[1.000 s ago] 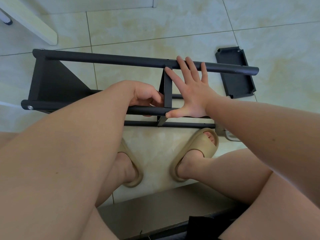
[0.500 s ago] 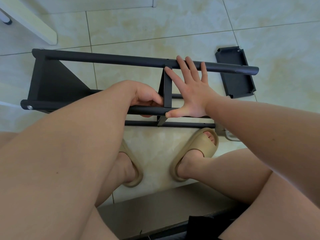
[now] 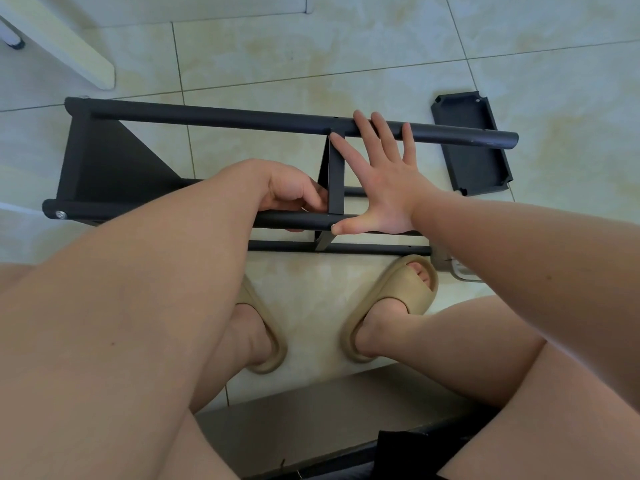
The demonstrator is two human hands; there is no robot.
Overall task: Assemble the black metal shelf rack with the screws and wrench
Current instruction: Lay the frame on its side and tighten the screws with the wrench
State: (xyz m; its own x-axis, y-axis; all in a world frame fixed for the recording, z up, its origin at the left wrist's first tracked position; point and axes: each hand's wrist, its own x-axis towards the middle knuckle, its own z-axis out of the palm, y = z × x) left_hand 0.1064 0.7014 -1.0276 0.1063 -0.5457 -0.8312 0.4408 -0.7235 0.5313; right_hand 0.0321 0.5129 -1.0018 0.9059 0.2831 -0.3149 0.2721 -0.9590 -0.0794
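The black metal rack (image 3: 207, 116) lies on its side on the tiled floor. An end panel (image 3: 104, 161) is fixed at its left, with a silver screw (image 3: 61, 214) in the near tube's end. My right hand (image 3: 381, 181) is spread flat against the right face of the middle shelf panel (image 3: 335, 178), fingers on the far tube and thumb on the near tube (image 3: 346, 221). My left hand (image 3: 294, 190) is just left of that panel, its fingers curled round the near tube. Whether it also holds a tool is hidden.
A loose black shelf panel (image 3: 471, 143) lies on the floor past the rack's right end. A white furniture leg (image 3: 69, 39) stands at the far left. My feet in tan sandals (image 3: 391, 299) rest just in front of the rack. A pale object (image 3: 460, 271) sits by the right foot.
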